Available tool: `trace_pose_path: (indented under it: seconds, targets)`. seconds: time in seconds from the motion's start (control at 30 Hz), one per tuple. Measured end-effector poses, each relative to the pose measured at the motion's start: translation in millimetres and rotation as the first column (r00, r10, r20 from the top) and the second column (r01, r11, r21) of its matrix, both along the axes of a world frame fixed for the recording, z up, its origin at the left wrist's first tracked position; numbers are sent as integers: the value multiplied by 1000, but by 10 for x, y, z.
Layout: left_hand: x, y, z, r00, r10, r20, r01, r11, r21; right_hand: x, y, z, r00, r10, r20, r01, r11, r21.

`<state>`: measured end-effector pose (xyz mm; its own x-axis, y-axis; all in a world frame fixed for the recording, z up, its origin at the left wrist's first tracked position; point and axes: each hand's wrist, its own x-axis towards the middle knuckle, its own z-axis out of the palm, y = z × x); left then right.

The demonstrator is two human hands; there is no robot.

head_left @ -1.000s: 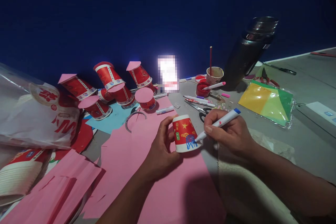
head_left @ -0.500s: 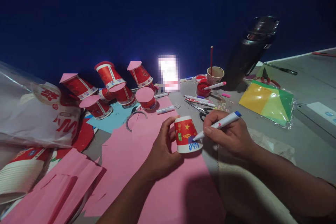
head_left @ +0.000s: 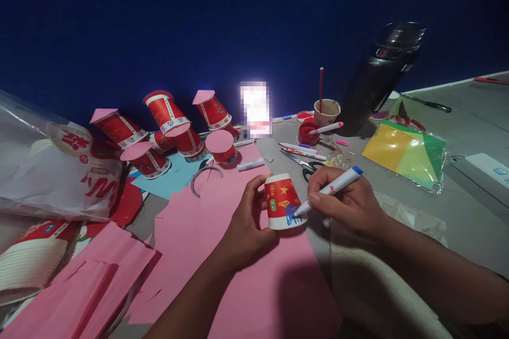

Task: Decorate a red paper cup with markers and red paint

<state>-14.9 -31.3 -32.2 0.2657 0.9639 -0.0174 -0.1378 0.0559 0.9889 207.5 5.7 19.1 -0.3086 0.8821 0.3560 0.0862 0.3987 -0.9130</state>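
My left hand [head_left: 254, 220] grips a red and white paper cup [head_left: 281, 202] that is upside down and slightly tilted, its wide rim downward. Thumb and fingers hold its left side. In my right hand [head_left: 344, 201] is a white marker [head_left: 334, 186] with a blue end, pinched like a pen. The marker's tip meets the cup's lower right, where blue strokes cover the white band and part of the red. Pink paper [head_left: 238, 286] lies below the cup. Black-handled scissors [head_left: 308, 168] rest just behind my right hand.
Several decorated red cups [head_left: 186, 143] with pink paper tops stand at the back left. A plastic bag [head_left: 51, 164] and stacked paper cups [head_left: 35, 265] are at the left. At the back right are a black thermos [head_left: 382, 77], a brown-patterned cup [head_left: 326, 112] and a plastic packet [head_left: 405, 154].
The marker tip has shifted slightly right and down on the cup, and the blue patch looks a little fuller. Both hands keep their hold.
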Motion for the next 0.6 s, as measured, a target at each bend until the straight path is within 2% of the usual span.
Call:
trace_pose_path:
  seconds: [0.13,0.3,0.43,0.6]
  targets:
    - [-3,3,21,1000,17,-7,-17,1000,-3,12,18,-8,996,-90,7,89,996,29]
    - [0,14,13,999,22,-40,-21,999,26,20,10,6,1000,13,26,-13,1000,8]
    - [3,19,13,999,19,-29,-18,999,28,21,5,4,1000,-22,16,21,1000,21]
    - [9,20,18,1000,19,-10,-19,1000,2,22,-12,0,998,41,54,-44,998,46]
